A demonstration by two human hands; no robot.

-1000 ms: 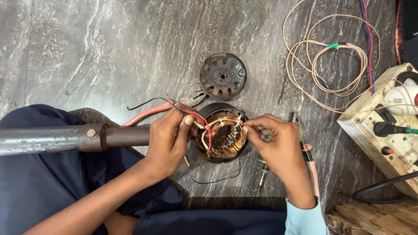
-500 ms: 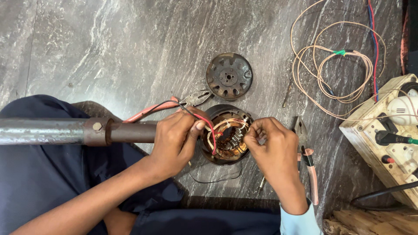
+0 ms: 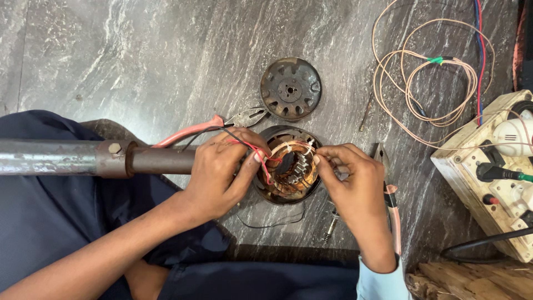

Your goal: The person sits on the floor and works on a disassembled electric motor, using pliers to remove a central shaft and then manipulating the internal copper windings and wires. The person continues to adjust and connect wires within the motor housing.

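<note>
— Left hand?

— My left hand (image 3: 222,172) comes in from seven o'clock, forearm bare and running up from the lower left corner. Wrist nearly straight, back of the hand up. Fingers curled, thumb (image 3: 247,169) stretched toward three o'clock, its tip pressing.

— Right hand?

— My right hand (image 3: 355,186) enters from five o'clock, forearm rising almost straight up from the bottom edge, a pale blue cuff at the wrist. Fingers bent and bunched, tips (image 3: 322,161) pointing toward nine o'clock, pinching together. The two hands face each other, fingertips close but apart.
</note>
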